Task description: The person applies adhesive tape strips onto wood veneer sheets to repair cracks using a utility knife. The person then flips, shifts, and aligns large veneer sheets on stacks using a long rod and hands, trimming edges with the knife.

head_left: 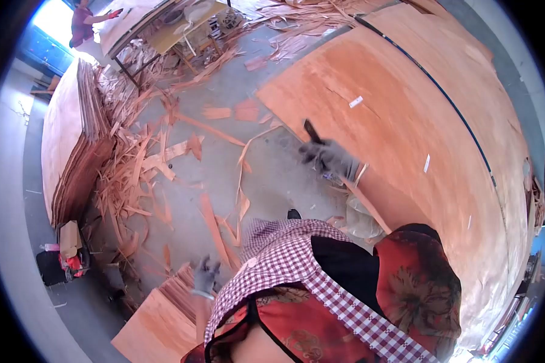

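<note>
My right hand [330, 158], in a grey glove, is closed around a dark, flat, knife-like tool [311, 130] that points up and away. It is at the near left edge of a large orange-brown veneer sheet [399, 115]. A long dark strip [442, 91] lies across that sheet, with small white labels on its surface. My left hand [206, 275], also gloved in grey, hangs low with its fingers apart and nothing visible in them. Beside and below it is a smaller stack of veneer pieces [154, 320]. Whether the left hand touches that stack I cannot tell.
Torn veneer strips [142, 175] litter the grey floor [218, 163]. A tall veneer stack [82, 157] stands at left, near a box [70, 239] on a dark seat. Another person [86, 27] with a red glove works at a table [181, 30] at the far left.
</note>
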The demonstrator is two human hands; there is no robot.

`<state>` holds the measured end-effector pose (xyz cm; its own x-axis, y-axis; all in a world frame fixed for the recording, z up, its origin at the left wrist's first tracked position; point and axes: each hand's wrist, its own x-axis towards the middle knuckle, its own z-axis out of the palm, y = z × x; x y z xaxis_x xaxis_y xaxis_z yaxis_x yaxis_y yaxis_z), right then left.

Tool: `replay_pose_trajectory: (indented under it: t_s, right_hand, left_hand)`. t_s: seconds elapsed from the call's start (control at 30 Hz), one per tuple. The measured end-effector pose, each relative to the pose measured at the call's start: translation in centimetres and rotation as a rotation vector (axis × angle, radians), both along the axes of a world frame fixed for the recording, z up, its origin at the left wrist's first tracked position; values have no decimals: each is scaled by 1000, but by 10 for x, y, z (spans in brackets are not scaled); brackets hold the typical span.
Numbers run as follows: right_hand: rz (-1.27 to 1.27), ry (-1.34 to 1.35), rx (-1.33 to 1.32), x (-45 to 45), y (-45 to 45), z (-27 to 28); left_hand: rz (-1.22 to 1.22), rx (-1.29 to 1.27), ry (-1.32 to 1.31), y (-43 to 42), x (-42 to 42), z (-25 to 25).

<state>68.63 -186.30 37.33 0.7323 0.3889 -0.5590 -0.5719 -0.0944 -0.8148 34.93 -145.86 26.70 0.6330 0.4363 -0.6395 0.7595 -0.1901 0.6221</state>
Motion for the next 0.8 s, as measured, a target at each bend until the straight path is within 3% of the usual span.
replay_pose_trajectory:
  t_s: [0.07,0.1,0.2,0.33,0.37,0.4,0.47,0.6,0.67,0.7,0.73,0.8]
  right_hand:
    - [-26,-121,32,76,-9,-18]
    - [-91,-136,-72,98,-6,14]
    - [-414,-314,-243,185,-38,-21]
    - [-327,-289,-1005,220,-59,-39]
    - [-360,-386,-1190,215,-49,-49]
    - [-382,-498,-1376,216,-40,-59]
    - [-417,-461,-1504,219,-24,-58]
    - [-453,-260,-1485,224,-22,-47]
    - [-487,-215,-1484,225,-14,-46]
    - [-501,-222,-1508,226,-14,-49]
    - [-519,-230,-1533,224,-17,-55]
    - [-567,-246,-1585,224,-18,-61]
  left_hand:
    - [161,-68,174,38,-25,-51]
    - [203,-104,239,50,-31,-66]
    - [236,-171,368,86,-15,-104]
    - [184,-197,405,159,71,-135]
    - [178,-193,394,185,101,-136]
    - [179,-189,357,212,140,-138]
    - [195,-174,262,267,228,-132]
    - [174,-183,-55,341,465,-90]
    - [-230,-53,31,332,605,-33]
    - [-719,-7,-561,343,662,-56]
    - [-738,48,-307,318,722,-29]
    - [-700,-57,-231,236,812,29]
